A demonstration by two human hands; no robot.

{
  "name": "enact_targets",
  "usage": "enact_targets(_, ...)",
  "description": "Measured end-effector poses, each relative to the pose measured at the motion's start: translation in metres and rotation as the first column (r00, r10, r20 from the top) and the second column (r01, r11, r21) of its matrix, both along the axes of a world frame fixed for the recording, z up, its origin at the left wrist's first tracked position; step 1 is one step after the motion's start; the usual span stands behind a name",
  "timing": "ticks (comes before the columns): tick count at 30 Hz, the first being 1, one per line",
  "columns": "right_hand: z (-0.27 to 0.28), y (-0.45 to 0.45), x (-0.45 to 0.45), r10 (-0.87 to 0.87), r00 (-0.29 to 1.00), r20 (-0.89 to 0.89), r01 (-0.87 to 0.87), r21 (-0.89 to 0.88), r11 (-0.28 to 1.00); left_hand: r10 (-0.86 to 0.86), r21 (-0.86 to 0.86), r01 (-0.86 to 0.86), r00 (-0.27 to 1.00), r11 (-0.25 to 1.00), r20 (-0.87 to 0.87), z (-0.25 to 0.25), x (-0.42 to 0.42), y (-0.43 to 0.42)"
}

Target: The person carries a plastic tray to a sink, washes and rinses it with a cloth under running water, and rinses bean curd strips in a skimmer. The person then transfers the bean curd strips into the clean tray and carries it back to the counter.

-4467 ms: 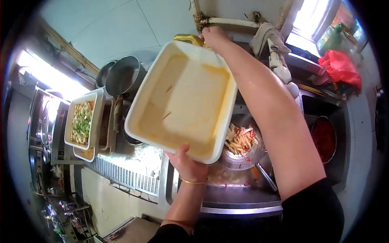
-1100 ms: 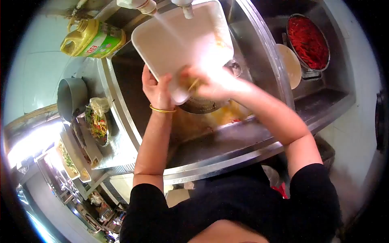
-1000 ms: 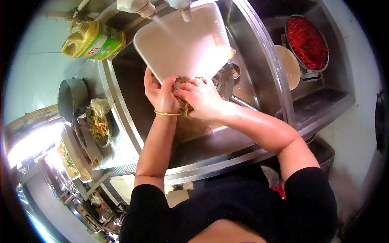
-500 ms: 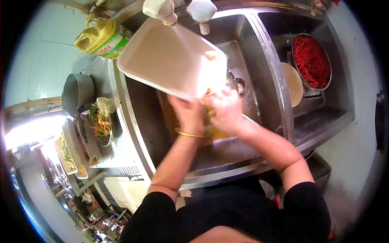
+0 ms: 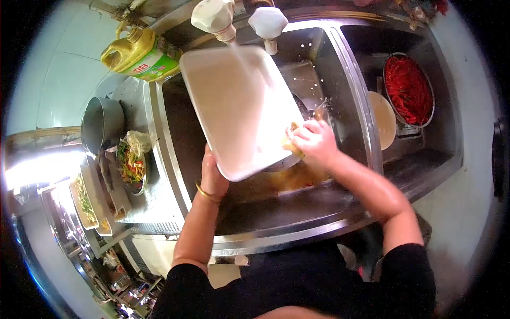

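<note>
My left fingers (image 5: pixel 209 166), partly hidden, curl on the near left edge of the white tray (image 5: pixel 234 106); my right fingers (image 5: pixel 305 133) close around a yellowish wad (image 5: pixel 292 146) at its right edge. The tray is tilted above the steel sink (image 5: pixel 297 215), under the running tap (image 5: pixel 213 18). Leftward, the metal tabletop (image 5: pixel 159 204) carries a grey pot (image 5: pixel 103 125); beyond is a tiled wall (image 5: pixel 69 74).

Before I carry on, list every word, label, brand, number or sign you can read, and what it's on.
Yellow jug, green label: large red-and-white marking, too blurred to quote.
Same label, finer print: too small to read.
White tray, grey pot: no lettering visible.
Nothing else legible.
</note>
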State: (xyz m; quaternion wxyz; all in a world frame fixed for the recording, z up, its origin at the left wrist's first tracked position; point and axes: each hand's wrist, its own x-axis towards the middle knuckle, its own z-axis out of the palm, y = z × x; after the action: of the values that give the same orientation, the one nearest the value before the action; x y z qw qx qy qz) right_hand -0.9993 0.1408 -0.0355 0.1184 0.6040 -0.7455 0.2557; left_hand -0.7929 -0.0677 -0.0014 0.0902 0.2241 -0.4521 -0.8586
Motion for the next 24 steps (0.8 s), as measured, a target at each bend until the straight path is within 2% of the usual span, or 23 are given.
enact_targets(2,0.028,-0.013,0.031,0.028,0.979,0.200,0.001,-0.146,0.989,0.305,0.003,-0.307,0.942,0.952,-0.139,-0.006,-0.005,0.047)
enact_targets(4,0.044,-0.024,0.070,0.019,0.975,0.220,0.006,-0.115,0.993,0.596,-0.263,-0.560,0.799,0.785,0.079,-0.012,-0.031,0.094)
enact_targets(6,0.039,-0.028,0.082,0.086,0.966,0.243,-0.072,-0.067,0.995,0.602,-0.048,-0.601,0.789,0.798,0.120,-0.015,-0.027,0.082)
enact_targets(7,0.031,-0.026,0.075,0.127,0.981,0.150,-0.126,-0.016,0.992,0.582,0.110,-0.601,0.797,0.792,0.163,-0.012,-0.021,0.078)
enact_targets(8,0.024,-0.021,0.067,0.177,0.982,0.070,-0.180,0.042,0.983,0.536,0.129,-0.559,0.825,0.819,0.178,-0.015,-0.012,0.073)
enact_targets(9,0.023,-0.017,0.056,0.233,0.968,0.096,-0.241,0.073,0.968,0.532,0.091,-0.548,0.833,0.832,0.156,-0.012,-0.006,0.071)
enact_targets(10,0.021,-0.014,0.044,0.243,0.970,0.017,-0.243,0.160,0.957,0.529,0.053,-0.538,0.840,0.841,0.121,-0.009,-0.002,0.069)
enact_targets(12,0.019,-0.015,0.018,0.163,0.986,-0.019,-0.156,0.193,0.969,0.421,0.022,-0.427,0.898,0.904,0.130,-0.007,0.014,0.049)
enact_targets(14,0.005,-0.004,-0.014,0.040,0.998,-0.049,-0.021,0.327,0.945,0.353,0.011,-0.361,0.918,0.932,0.181,0.011,0.025,0.030)
enact_targets(15,-0.003,0.003,-0.031,0.016,1.000,0.024,-0.023,0.323,0.946,0.274,0.026,-0.284,0.942,0.958,0.191,0.014,0.032,0.013)
enact_targets(16,-0.009,0.006,-0.053,0.098,0.958,-0.271,-0.067,0.123,0.990,0.194,0.042,-0.206,0.960,0.978,0.201,0.016,0.037,-0.003)
enact_targets(18,-0.003,0.017,-0.045,0.055,0.988,-0.147,-0.039,0.105,0.994,0.043,-0.020,-0.039,0.980,0.999,0.196,0.017,0.033,-0.032)
enact_targets(20,0.012,0.013,-0.027,-0.009,1.000,-0.018,0.011,0.103,0.995,0.082,0.135,-0.100,0.988,0.986,0.135,0.028,0.025,-0.050)
enact_targets(22,0.024,-0.002,-0.001,-0.083,0.994,0.064,0.084,-0.020,0.996,0.288,0.164,-0.259,0.939,0.952,-0.186,0.044,-0.004,-0.018)
enact_targets(23,0.026,-0.010,0.013,-0.080,0.990,0.120,0.088,-0.069,0.994,0.282,0.004,-0.291,0.922,0.957,-0.265,0.026,-0.012,-0.002)
enact_targets(24,0.029,-0.018,0.028,-0.071,0.982,0.174,0.092,-0.116,0.989,0.445,-0.098,-0.456,0.888,0.885,-0.112,0.002,-0.031,0.027)
